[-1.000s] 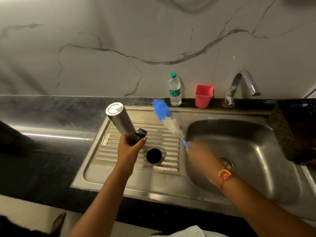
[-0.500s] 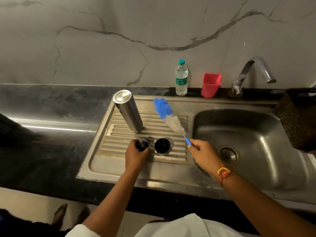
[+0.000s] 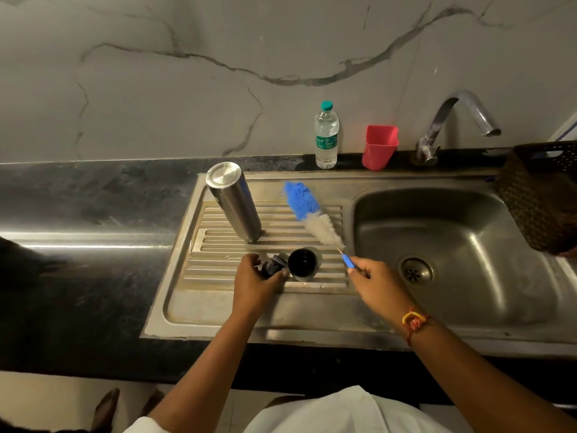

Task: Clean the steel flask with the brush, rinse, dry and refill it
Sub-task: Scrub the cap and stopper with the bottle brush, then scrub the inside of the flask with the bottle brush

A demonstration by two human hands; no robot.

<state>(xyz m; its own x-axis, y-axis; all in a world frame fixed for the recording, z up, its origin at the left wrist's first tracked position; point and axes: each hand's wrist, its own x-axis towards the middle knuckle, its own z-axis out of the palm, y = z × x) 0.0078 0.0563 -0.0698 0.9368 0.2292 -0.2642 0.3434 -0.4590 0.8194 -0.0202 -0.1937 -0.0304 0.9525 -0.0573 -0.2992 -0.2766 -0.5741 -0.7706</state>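
The steel flask (image 3: pixel 234 201) stands upside down on the ribbed drainboard (image 3: pixel 218 260) of the sink, apart from both hands. My left hand (image 3: pixel 254 284) grips a small black stopper (image 3: pixel 273 265) down on the drainboard, right beside a black-lined flask cap cup (image 3: pixel 303 264) that lies there with its mouth facing me. My right hand (image 3: pixel 376 284) pinches the blue handle of a bottle brush (image 3: pixel 312 215), whose blue and white bristles point up and left over the drainboard.
The sink basin (image 3: pixel 452 245) with its drain lies to the right, under a curved tap (image 3: pixel 452 120). A water bottle (image 3: pixel 326 135) and a red plastic cup (image 3: pixel 379 146) stand by the wall. A dark woven basket (image 3: pixel 540 195) sits at the far right. Black counter (image 3: pixel 78 214) spreads left.
A second ago my left hand held the flask and stopper in the air. The flask now stands inverted on the drainboard, and that hand has lowered the stopper beside the cap cup.
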